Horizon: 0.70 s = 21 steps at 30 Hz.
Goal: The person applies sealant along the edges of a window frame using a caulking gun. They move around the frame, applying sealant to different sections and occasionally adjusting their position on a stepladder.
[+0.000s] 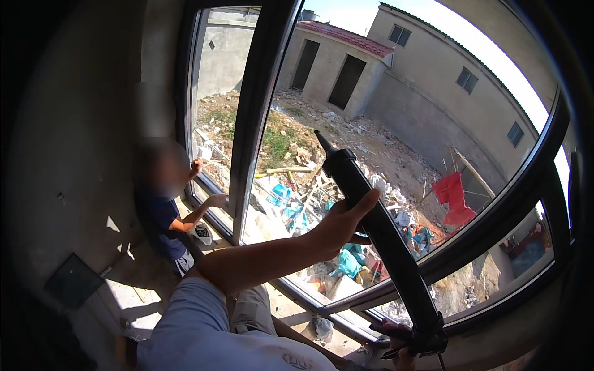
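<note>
A black caulking gun [390, 241] slants across the view, its pointed nozzle up and to the left, in front of the window glass. My left hand [346, 224] is closed round the upper part of its barrel, the thumb lying along the near side. At the lower end, my right hand [399, 346] grips the handle; the gun's rear end and shadow partly hide its fingers. Behind the gun stands the dark window frame [257, 117]. The nozzle tip appears against the view outside, and I cannot tell how far it is from the glass.
Another person [167, 210] in a dark shirt is at the left, hands at the window frame. A dark square panel [74, 281] lies on the floor at left, and a clear plastic bag [323, 329] sits below the window. Rubble and rubbish [297, 204] cover the ground outside.
</note>
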{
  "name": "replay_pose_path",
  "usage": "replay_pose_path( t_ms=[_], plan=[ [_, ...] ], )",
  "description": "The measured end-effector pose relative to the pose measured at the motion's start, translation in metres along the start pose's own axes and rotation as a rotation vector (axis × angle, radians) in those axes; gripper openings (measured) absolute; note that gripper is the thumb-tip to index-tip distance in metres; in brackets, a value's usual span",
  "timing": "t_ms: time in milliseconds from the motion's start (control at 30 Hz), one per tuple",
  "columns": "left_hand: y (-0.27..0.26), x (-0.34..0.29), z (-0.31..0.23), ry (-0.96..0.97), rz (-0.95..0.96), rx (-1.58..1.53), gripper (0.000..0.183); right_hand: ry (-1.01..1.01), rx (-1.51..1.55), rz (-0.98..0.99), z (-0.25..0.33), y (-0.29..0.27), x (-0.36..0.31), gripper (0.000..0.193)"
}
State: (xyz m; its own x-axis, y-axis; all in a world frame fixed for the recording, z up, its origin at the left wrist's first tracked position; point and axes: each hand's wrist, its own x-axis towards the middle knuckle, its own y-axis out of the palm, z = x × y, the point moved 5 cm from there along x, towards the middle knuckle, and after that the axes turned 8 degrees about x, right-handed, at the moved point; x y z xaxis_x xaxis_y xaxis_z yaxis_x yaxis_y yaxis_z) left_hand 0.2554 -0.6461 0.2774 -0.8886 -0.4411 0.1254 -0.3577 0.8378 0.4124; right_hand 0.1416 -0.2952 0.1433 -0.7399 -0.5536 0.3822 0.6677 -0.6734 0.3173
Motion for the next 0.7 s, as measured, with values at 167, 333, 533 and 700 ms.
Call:
replay_pose_path(
  t_ms=[167, 333, 533, 700],
  plan=[
    [0.023, 0.033, -0.087, 0.172, 0.022, 0.080, 0.074, -0.136, 0.023, 0.253, 0.062, 0.065, 0.059, 0.063],
    [0.046, 0.079, -0.195, 0.347, 0.048, 0.194, 0.074, -0.282, -0.030, 0.429, 0.124, 0.124, 0.127, 0.069],
    [0.092, 0.102, -0.345, 0.688, 0.056, 0.363, 0.063, -0.539, -0.181, 0.573, 0.221, 0.212, 0.241, 0.076],
    [0.123, 0.104, -0.401, 0.737, 0.065, 0.307, 0.060, -0.639, -0.318, 0.492, 0.283, 0.288, 0.309, 0.074]
  ],
)
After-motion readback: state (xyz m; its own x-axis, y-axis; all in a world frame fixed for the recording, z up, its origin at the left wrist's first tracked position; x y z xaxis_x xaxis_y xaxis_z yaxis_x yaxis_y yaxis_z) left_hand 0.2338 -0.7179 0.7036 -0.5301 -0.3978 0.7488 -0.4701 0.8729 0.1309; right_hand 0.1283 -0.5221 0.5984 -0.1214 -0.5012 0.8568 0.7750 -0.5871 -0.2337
